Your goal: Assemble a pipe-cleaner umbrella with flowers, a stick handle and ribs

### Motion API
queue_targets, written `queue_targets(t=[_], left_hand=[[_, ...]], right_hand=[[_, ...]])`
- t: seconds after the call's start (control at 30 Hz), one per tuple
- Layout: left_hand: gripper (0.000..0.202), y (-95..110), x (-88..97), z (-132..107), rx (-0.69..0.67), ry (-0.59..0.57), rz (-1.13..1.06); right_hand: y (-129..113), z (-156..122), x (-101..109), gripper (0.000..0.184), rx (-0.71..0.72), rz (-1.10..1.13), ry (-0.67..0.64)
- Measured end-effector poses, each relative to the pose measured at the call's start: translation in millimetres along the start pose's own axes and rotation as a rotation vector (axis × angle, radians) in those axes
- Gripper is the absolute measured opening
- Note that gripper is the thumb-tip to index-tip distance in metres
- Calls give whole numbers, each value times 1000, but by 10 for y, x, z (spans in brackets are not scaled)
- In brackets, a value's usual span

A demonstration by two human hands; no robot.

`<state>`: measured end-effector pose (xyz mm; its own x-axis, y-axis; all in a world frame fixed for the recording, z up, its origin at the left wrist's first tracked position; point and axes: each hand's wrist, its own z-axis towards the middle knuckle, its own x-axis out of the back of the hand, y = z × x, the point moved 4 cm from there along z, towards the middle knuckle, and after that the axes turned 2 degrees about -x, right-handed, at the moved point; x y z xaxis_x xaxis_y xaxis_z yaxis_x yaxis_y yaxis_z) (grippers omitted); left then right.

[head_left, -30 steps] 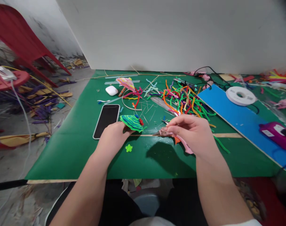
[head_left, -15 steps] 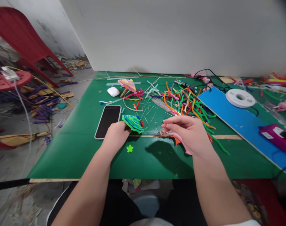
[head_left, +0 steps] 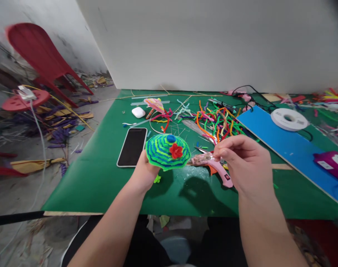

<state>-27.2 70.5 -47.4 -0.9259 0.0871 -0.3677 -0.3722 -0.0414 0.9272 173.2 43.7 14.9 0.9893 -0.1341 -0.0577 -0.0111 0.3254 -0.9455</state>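
1. The left hand point(head_left: 146, 172), gripping from beneath, has turned the striped cap point(head_left: 159, 155) above the table point(head_left: 102, 185); its red flower point(head_left: 176, 151) now shows fully, leaving that side accessible.
2. The right hand point(head_left: 244, 157) has left the glue gun's point(head_left: 219, 170) nozzle, fingertips pinched; any thin strand there I cannot tell.

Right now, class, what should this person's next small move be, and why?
If its pinch is empty, which I can't tell, the right hand might best pick up the green flower: it lies apart on the table near the left hand, which holds a striped dome already bearing a red flower.
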Motion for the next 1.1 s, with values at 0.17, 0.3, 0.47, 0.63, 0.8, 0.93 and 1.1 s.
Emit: queue_targets(t=[0.17, 0.3, 0.47, 0.63, 0.8, 0.93, 1.1], left_hand=[[33, 33, -52, -67, -71, -94, 15], [34, 37, -59, -84, -78, -127, 23], [34, 26, -52, -84, -51, -70, 41], [35, -8, -23, -76, 9, -23, 93], [40, -41, 7, -69, 47, 3, 99], [45, -63, 12, -74, 46, -15, 62], [43, -45, -18, -82, 58, -39, 40]], right_hand=[[-104, -17, 4, 17, 102, -180, -34], [-266, -44, 12, 18, 220, -313, 34], [-317, -54, 24, 18, 241, -264, 89], [-206, 1, 78, 15, 154, -72, 77], [-90, 40, 61, 6, -2, 126, -16], [2, 49, 2, 12, -101, 217, -51], [58, 40, -49, 7, -198, 324, -107]])
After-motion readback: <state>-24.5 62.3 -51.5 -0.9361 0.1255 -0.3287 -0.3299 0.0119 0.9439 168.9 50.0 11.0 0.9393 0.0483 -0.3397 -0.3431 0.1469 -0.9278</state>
